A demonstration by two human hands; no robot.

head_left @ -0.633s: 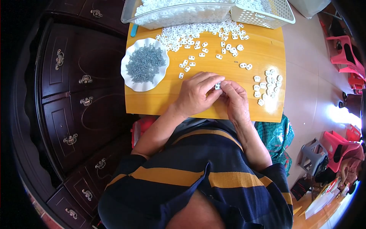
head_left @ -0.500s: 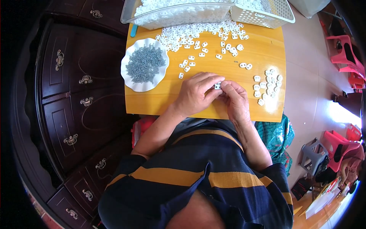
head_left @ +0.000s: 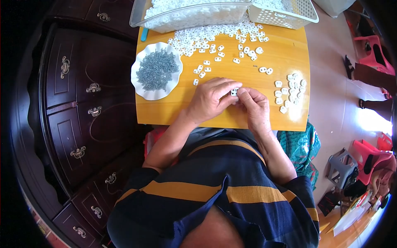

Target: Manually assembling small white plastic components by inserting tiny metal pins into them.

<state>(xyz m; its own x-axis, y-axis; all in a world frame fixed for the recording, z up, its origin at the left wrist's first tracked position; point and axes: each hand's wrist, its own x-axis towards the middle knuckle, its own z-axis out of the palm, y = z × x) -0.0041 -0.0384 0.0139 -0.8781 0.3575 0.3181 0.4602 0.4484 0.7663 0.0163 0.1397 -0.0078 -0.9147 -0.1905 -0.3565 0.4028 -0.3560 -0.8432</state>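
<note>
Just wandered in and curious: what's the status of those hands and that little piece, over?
Left hand pinching a white piece. Right hand close in, fingertips at it. Dish off to the left; nothing seen blocking either hand.

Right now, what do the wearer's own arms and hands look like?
Left hand and right hand: ungloved, no watch or bracelet visible. Forearms uncovered, no markings I can make out. Dark navy fabric shirt with mustard-brown stripes; its short sleeves end around the elbows.
</note>
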